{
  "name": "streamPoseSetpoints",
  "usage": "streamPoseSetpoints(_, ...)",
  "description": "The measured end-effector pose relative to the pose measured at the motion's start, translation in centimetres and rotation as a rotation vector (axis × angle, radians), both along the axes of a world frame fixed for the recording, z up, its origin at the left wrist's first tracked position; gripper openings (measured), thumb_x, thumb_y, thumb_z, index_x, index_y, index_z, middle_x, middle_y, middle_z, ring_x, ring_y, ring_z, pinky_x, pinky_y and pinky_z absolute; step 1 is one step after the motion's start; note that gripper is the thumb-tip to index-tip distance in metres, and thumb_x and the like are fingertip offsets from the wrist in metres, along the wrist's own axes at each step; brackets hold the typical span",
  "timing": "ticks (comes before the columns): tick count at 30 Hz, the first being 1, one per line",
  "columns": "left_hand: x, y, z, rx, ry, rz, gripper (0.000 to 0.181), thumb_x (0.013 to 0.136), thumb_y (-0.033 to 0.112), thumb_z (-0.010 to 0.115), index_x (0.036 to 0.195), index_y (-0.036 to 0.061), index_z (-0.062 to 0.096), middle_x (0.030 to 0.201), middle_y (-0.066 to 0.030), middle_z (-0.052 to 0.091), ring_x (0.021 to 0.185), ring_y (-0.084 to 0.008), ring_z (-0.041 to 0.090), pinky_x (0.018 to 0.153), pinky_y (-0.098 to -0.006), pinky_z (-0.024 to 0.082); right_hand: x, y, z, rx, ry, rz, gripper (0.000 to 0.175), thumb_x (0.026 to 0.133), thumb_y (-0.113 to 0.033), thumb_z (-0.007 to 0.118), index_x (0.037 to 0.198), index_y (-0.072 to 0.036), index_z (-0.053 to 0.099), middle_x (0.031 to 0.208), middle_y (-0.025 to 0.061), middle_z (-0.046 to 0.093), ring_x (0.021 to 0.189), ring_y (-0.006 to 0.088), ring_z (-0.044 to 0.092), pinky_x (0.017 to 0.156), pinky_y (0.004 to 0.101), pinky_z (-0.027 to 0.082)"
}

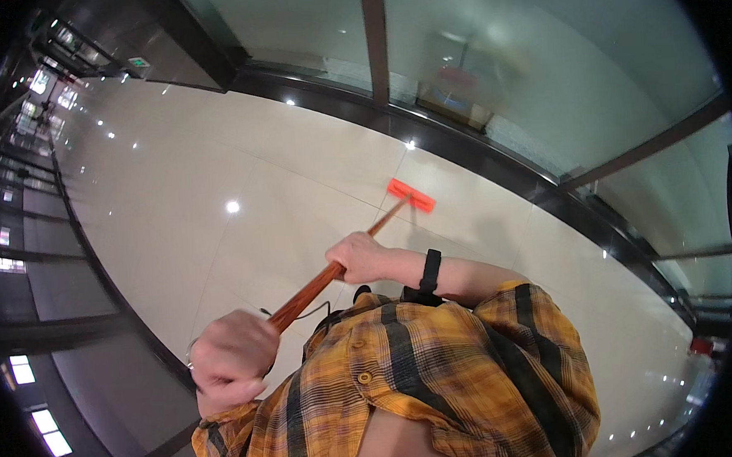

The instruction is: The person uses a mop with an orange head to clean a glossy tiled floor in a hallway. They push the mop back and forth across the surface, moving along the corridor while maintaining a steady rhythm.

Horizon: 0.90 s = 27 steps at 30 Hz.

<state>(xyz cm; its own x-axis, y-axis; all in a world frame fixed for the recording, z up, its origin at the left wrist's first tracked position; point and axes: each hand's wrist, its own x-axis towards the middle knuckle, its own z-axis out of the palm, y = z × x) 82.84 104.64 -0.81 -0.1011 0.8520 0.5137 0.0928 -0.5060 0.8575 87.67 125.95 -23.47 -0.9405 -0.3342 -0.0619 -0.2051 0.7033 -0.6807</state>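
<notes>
A long-handled broom or mop has a wood-toned handle [301, 297] and a flat, bright orange-red head [411, 195] on the floor ahead. My left hand [236, 353], somewhat blurred, is closed around the upper end of the handle at the lower left. Further down the handle, my right hand [358, 257] grips it, with a black band on that wrist. The handle runs diagonally away from me towards the upper right. The underside of the head is hidden.
Glossy pale floor tiles [169, 152] reflect ceiling lights. Framed glass panels [556, 63] with a dark base ledge [329, 112] stand along the right, close to the orange-red head. A darker panelled wall [90, 292] curves along the left. A thin dark cord [320, 306] hangs near my waist.
</notes>
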Motion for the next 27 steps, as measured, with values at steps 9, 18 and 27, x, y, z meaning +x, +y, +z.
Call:
streamPoseSetpoints(9, 0.0, 5.6, -6.6, 0.003, -0.202, 0.077, 0.043, 0.082, 0.006, 0.057, 0.048, 0.0049, 0.03, 0.045, -0.0056, 0.031, 0.038, -0.0245, 0.034, 0.045, -0.0364, 0.031, 0.7, 7.0, -5.5, 0.018, 0.069, -0.323, 0.006, 0.072, -0.017, 0.068, 0.076, -0.013, 0.068, 0.075, 0.0109, 0.068, 0.078, 0.0342, 0.066, 0.07, 0.0455, 0.052)
streamPoseSetpoints(18, 1.3, 9.0, -8.9, -0.227, 0.074, 0.018, 0.037, 0.078, -0.003, 0.057, 0.052, 0.0022, 0.031, 0.049, -0.0058, 0.031, 0.044, -0.0248, 0.035, 0.05, -0.0368, 0.031, 2.8, 11.0, -7.4, 0.182, 0.038, -0.477, 0.01, 0.069, -0.017, 0.067, 0.076, -0.01, 0.067, 0.077, 0.0147, 0.067, 0.079, 0.038, 0.065, 0.07, 0.0482, 0.052)
streamPoseSetpoints(27, -0.1, 7.1, 1.0, 0.07, -0.03, -0.426, 0.042, 0.08, 0.007, 0.056, 0.045, 0.0073, 0.033, 0.041, -0.0048, 0.034, 0.031, -0.0213, 0.035, 0.038, -0.0321, 0.03, 5.9, 4.1, 0.2, -0.079, -0.032, -0.198, 0.017, 0.074, -0.025, 0.072, 0.07, -0.01, 0.065, 0.069, 0.0132, 0.064, 0.072, 0.0362, 0.063, 0.064, 0.0473, 0.049)
